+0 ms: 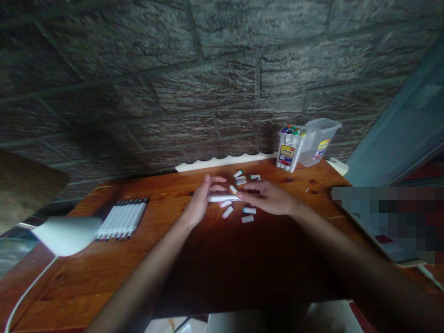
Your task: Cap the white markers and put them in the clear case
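A white marker lies level between my hands above the wooden table. Its left end rests against the palm and thumb side of my left hand, whose fingers reach out behind it. My right hand closes thumb and fingers at the marker's right end. A white cap with a yellowish edge shows at my right fingertips; whether they touch it I cannot tell. Around the hands lie several loose white caps with coloured ends, such as a pink-ended cap, a blue-ended cap and a green-ended cap.
Several markers lie in a neat row on the left, beside a white lamp with a cord. At the back right stand a clear box of markers and another clear container. A brick wall borders the wooden table.
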Tool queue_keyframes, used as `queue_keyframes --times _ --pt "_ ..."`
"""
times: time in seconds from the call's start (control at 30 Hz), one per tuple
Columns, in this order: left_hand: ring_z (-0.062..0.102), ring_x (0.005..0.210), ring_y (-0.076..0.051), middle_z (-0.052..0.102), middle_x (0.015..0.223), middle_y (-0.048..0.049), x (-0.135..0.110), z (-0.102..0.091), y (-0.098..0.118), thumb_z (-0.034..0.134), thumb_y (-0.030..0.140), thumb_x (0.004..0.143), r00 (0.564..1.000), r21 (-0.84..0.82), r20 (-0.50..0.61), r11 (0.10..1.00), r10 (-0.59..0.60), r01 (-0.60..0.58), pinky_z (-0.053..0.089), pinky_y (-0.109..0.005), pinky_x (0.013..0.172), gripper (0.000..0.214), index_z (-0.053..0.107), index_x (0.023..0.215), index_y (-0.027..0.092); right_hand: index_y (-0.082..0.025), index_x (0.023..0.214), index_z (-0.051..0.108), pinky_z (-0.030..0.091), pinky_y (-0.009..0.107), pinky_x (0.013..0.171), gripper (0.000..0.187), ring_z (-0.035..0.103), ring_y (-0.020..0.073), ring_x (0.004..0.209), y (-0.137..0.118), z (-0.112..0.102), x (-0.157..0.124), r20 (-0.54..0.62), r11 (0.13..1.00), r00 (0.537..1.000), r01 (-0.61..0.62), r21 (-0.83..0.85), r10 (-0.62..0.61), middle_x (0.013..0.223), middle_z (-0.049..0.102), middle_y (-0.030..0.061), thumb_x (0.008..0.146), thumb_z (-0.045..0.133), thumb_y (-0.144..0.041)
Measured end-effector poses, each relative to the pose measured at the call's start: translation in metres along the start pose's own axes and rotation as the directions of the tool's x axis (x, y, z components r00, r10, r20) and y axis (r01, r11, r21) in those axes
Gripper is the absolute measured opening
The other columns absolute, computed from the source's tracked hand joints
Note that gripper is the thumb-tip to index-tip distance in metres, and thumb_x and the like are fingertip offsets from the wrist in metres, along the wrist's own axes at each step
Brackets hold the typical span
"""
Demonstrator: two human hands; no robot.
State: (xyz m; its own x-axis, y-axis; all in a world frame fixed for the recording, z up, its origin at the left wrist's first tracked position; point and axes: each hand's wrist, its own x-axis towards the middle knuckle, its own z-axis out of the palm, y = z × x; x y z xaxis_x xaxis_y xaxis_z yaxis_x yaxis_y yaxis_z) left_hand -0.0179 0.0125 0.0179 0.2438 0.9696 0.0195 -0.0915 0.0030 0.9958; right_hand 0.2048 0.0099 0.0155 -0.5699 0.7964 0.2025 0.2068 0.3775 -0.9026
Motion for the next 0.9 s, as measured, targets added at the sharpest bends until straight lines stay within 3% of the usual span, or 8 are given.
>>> queue_keyframes --times 0.13,0.23,0.43,0.77,0.9 --pt "0.066 0.078 -0.019 0.072 0.092 -0.0118 0.008 -0.006 0.009 0.035 0.062 0.093 0.981 -0.393 -0.077 0.91 -0.178 0.135 0.052 -0.03 0.071 0.059 0.066 0.095 0.012 -0.019 0.087 0.069 0.04 0.024 0.06 0.029 0.057 0.0126 0.067 -0.006 0.012 -0.002 -0.006 0.995 0.998 0.054 -0.081 -0.055 0.075 0.066 -0.0001 0.093 0.054 -0.042" --pt "0.067 0.074 -0.017 0.071 0.084 -0.0098 0.008 -0.006 0.011 0.031 0.057 0.096 0.964 -0.513 -0.102 0.843 -0.247 0.162 0.053 -0.03 0.07 0.059 0.067 0.093 0.011 -0.021 0.092 0.071 0.042 0.026 0.065 0.023 0.061 0.0148 0.071 -0.012 0.026 -0.005 -0.008 0.972 0.992 0.12 -0.202 -0.124 0.08 0.071 0.0015 0.093 0.055 -0.037" --pt "0.064 0.068 -0.015 0.067 0.073 -0.0067 0.003 0.003 0.007 0.032 0.055 0.098 0.982 -0.513 -0.1 0.854 -0.163 0.089 0.05 -0.026 0.064 0.057 0.067 0.087 0.011 -0.024 0.096 0.073 0.044 0.031 0.075 0.022 0.066 0.0199 0.08 -0.018 0.039 -0.01 0.044 0.904 0.973 0.225 -0.364 -0.224 0.089 0.075 0.005 0.095 0.054 -0.035" --pt "0.06 0.067 -0.016 0.061 0.069 -0.0049 0.003 0.006 0.0 0.043 0.056 0.094 0.994 -0.472 -0.068 0.88 -0.088 0.046 0.048 -0.026 0.06 0.049 0.062 0.077 0.015 -0.02 0.089 0.07 0.043 0.029 0.07 0.03 0.066 0.018 0.074 -0.015 0.042 -0.01 0.04 0.88 0.979 0.196 -0.432 -0.199 0.081 0.073 0.0049 0.097 0.048 -0.04" --pt "0.061 0.068 -0.015 0.065 0.075 -0.0063 0.01 -0.002 -0.001 0.041 0.066 0.09 0.986 -0.394 -0.163 0.918 -0.028 -0.039 0.047 -0.025 0.061 0.058 0.065 0.081 0.013 -0.021 0.09 0.071 0.043 0.026 0.068 0.031 0.065 0.0155 0.072 -0.008 0.033 -0.005 0.0 0.893 0.984 0.159 -0.421 -0.176 0.081 0.073 0.0028 0.095 0.052 -0.044"
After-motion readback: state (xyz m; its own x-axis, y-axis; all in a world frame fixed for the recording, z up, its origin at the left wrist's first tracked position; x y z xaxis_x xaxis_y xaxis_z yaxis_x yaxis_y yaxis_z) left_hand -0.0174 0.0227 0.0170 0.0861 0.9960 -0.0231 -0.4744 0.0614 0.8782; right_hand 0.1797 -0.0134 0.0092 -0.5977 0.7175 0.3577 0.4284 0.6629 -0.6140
